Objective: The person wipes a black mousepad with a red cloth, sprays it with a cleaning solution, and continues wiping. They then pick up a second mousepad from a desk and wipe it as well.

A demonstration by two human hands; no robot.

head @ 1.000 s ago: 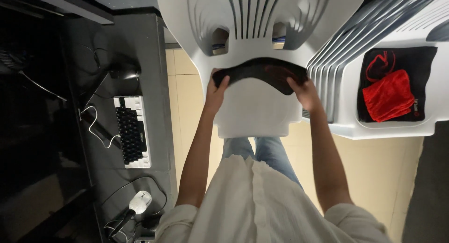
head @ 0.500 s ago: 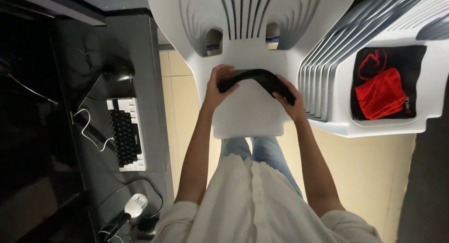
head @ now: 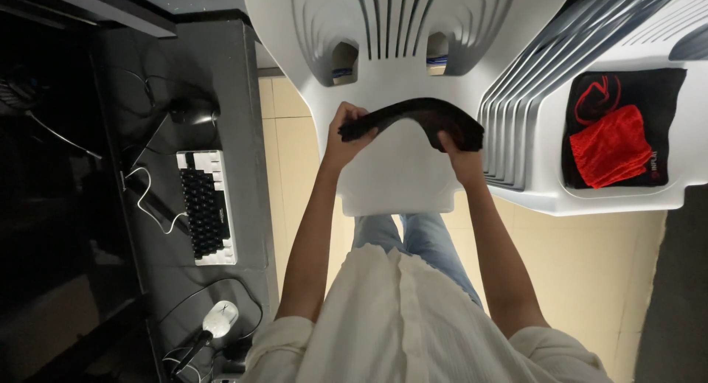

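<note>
Left hand (head: pixel 348 129) — fingers curled and clamped on the left end of a black folded cloth (head: pixel 413 117). Right hand (head: pixel 459 151) — closed on the cloth's right end, which droops past the fingers.

Black folded cloth: stretched between the two hands in an upward arch, held just above the seat of the white plastic chair (head: pixel 398 173). Against the frame a second ago the hands sit closer together, so the cloth spans a shorter, more bunched arc; half a second ago the arch was flatter.

Right of the right hand: stack of white chairs (head: pixel 531 184), its top seat carrying a black cloth (head: pixel 649 95) with a red cloth (head: pixel 612 147) lying on it — unchanged.

Left of the left hand, well apart: dark desk (head: pixel 236 81) with a black-and-white keyboard (head: pixel 206 206), a dark mouse (head: pixel 193 110) and a white mouse (head: pixel 220 319).
</note>
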